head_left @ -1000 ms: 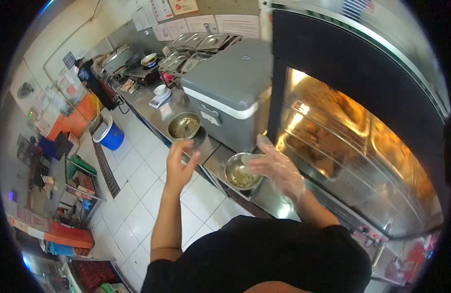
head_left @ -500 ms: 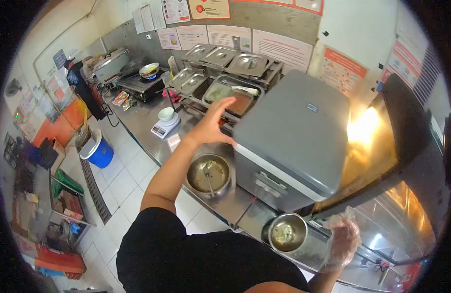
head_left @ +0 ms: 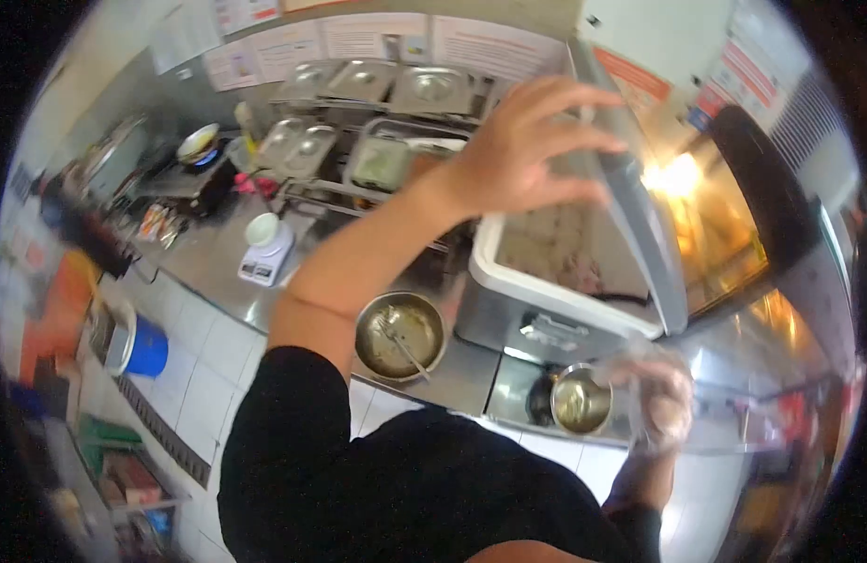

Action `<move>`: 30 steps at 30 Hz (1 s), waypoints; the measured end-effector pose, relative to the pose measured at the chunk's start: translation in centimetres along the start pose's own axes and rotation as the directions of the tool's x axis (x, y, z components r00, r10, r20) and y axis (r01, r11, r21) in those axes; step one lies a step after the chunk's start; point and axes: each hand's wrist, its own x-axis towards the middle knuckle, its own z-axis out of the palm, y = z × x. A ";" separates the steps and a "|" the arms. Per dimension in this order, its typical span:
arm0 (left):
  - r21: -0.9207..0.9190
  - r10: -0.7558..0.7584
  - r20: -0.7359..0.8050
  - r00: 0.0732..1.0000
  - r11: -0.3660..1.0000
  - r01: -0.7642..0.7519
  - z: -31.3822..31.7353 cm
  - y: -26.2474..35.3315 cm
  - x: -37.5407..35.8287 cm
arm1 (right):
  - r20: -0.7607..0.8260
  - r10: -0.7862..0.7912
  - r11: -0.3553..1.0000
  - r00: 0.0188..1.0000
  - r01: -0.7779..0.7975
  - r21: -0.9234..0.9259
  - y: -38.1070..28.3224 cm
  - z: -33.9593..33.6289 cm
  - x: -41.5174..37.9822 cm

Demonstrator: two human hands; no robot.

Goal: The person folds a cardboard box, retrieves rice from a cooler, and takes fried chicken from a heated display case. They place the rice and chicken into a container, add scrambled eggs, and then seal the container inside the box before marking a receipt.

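The grey cooler box (head_left: 569,319) stands on the steel counter with its lid (head_left: 644,220) tilted up toward the right; pale contents show inside. My left hand (head_left: 536,150) is raised at the lid's upper left side, fingers apart, with nothing in its grasp. In a clear plastic glove, my right hand (head_left: 658,389) is near the cooler's front right corner, blurred, its fingers curled; what it holds, if anything, is hidden. Beside it is a small metal bowl (head_left: 581,399). A larger metal bowl (head_left: 400,336) with a utensil in it sits left of the cooler.
Lidded steel pans (head_left: 433,91) line the back wall. On the left counter are a white scale (head_left: 266,253) with a bowl (head_left: 262,229) and a pan (head_left: 199,143) over a flame. A blue bucket (head_left: 148,349) stands on the floor. Another person (head_left: 77,220) is at far left.
The cooler's lid has gone from closed to raised. My left hand has moved right and up, and my right hand has moved slightly up. The camera view has shifted.
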 end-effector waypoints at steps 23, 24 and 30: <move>-0.009 0.031 0.104 0.994 1.000 -0.030 3.4 0.1 7.5 | 0.406 0.293 0.644 0.866 0.135 -0.753 22.9 13.6 30.9; -0.092 0.111 0.072 0.991 0.990 -0.104 3.1 -0.5 6.9 | 0.427 0.304 0.657 0.852 0.137 -0.741 22.8 14.8 30.9; -0.303 0.139 -0.092 0.986 0.940 -0.161 3.5 -1.0 5.7 | 0.547 0.325 0.683 0.772 0.208 -0.700 19.4 19.2 33.1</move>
